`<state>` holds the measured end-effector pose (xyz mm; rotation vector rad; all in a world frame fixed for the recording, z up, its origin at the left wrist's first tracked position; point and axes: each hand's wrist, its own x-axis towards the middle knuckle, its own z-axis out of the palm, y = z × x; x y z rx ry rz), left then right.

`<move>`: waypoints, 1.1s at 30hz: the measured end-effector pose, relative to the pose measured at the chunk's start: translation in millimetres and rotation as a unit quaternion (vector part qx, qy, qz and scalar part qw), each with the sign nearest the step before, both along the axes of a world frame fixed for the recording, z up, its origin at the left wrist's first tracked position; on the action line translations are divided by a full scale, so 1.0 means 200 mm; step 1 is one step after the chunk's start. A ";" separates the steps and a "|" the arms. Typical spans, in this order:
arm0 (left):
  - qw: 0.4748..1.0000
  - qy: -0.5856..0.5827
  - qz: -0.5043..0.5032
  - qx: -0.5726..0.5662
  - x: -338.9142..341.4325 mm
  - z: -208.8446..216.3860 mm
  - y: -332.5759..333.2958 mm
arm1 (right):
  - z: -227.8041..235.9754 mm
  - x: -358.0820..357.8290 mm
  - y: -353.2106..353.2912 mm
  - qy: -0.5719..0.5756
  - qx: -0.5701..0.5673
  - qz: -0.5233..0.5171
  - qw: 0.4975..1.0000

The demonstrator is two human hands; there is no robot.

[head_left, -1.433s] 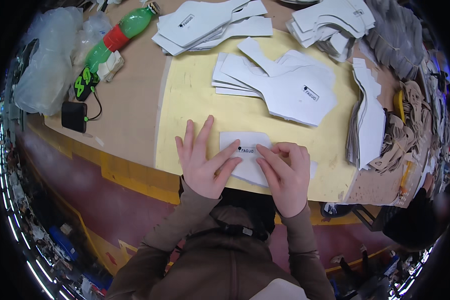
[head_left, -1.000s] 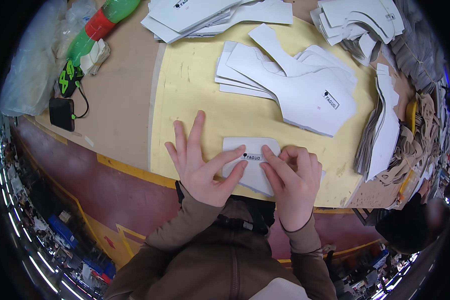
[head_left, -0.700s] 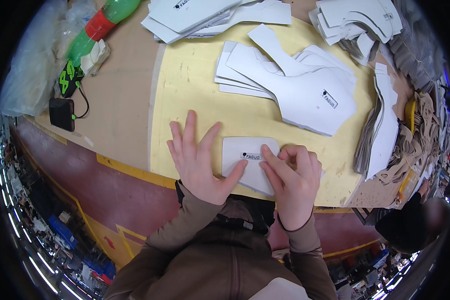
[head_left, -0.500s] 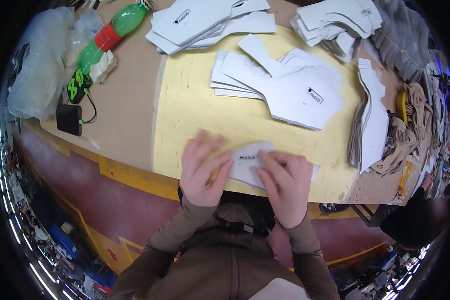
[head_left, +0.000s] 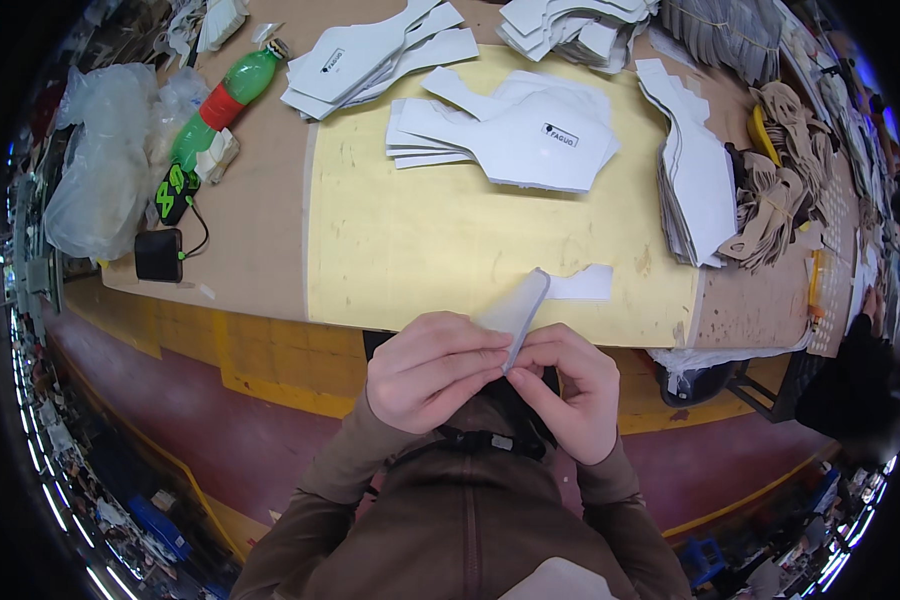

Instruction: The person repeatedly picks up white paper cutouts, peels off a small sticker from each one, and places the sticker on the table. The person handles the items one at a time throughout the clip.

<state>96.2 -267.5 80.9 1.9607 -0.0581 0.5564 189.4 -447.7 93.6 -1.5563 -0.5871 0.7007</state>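
Note:
Close to my body, at the table's near edge, my left hand [head_left: 435,370] and my right hand [head_left: 568,385] pinch one white cut piece [head_left: 518,315] between their fingertips. The piece is tilted up, so its thin grey edge shows and its face is seen at a slant. Just beyond it, a flat white scrap-shaped piece [head_left: 582,283] lies on the yellow sheet [head_left: 410,250]. Farther off is a loose stack of white cut pieces [head_left: 530,140] with a small printed mark on the top one.
More white stacks lie at the back [head_left: 360,65] and on the right [head_left: 695,170]. Tan cut pieces [head_left: 770,205] are heaped far right. On the left are a green bottle [head_left: 248,78], a plastic bag [head_left: 100,170] and a black phone [head_left: 158,256]. Someone in dark clothes [head_left: 850,380] is at right.
The white piece has come up off the yellow sheet toward me and turned on edge. Both hands have closed on its near edge. The view has shifted.

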 end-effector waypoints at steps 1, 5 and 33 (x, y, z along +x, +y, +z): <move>1.000 0.008 0.003 0.010 -0.01 0.01 0.00 | 0.00 -0.01 0.00 0.013 -0.001 -0.003 1.000; 0.998 0.045 0.012 0.038 -0.04 0.07 -0.02 | -0.01 -0.03 0.00 0.046 0.030 -0.011 0.998; 0.928 0.180 0.090 -0.315 -0.09 0.06 0.01 | -0.05 -0.05 0.10 0.107 0.043 -0.020 0.993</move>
